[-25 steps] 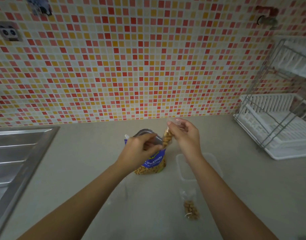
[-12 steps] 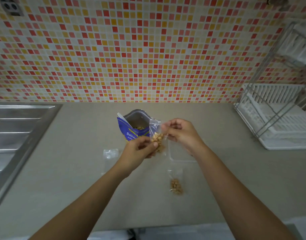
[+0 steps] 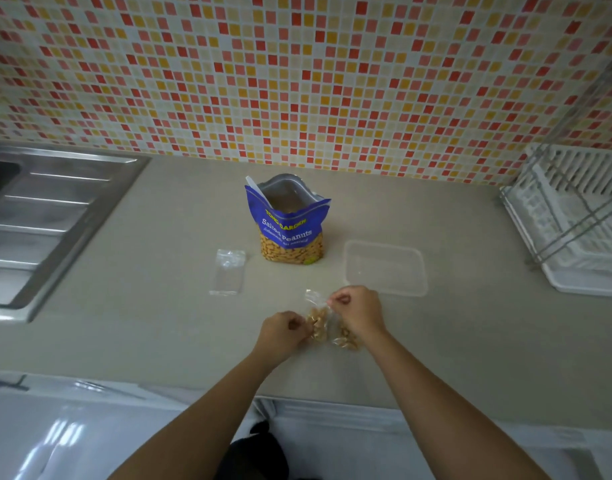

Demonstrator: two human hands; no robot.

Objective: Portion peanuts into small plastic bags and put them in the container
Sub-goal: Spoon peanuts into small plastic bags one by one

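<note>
Pinching peanut bag (image 3: 317,325), counter (image 3: 141,341) edge near, container (image 3: 384,268) beside

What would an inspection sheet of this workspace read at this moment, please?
Surface: beige countertop.
Job's things: peanut bag upright, top open; empty small bag flat to its left; clear container to its right, nothing seen inside; filled small bag held near the front edge.
Clutter: nothing seen.
Hands: left hand and right hand both pinch the filled small bag.
Cables: nothing seen.
Surroundings: steel sink at left, white dish rack at right, mosaic tile wall behind.
</note>
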